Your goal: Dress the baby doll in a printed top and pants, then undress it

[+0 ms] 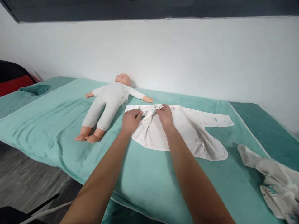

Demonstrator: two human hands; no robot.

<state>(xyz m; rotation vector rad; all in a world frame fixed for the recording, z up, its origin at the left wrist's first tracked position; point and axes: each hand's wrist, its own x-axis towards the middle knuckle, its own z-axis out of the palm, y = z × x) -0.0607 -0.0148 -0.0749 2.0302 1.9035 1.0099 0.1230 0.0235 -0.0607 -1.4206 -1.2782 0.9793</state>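
Observation:
A white baby shirt (182,133) with a small green and red print lies spread on the green bed cover, its plain side mostly up. My right hand (165,116) pinches the printed cloth near the collar. On the shirt's left side, my left hand (131,120) has its fingers curled on the printed sleeve area, and the cloth bunches between both hands. One long sleeve (216,120) stretches out flat to the right. Left of the shirt, a baby doll (108,99) with a white cloth body lies on its back, arms spread, one hand close to the shirt.
Another white printed garment (275,177) lies crumpled at the right edge of the green cover (67,124). A white wall (187,62) stands behind the bed. At lower left, a pale cable (50,211) hangs above the grey floor (25,174).

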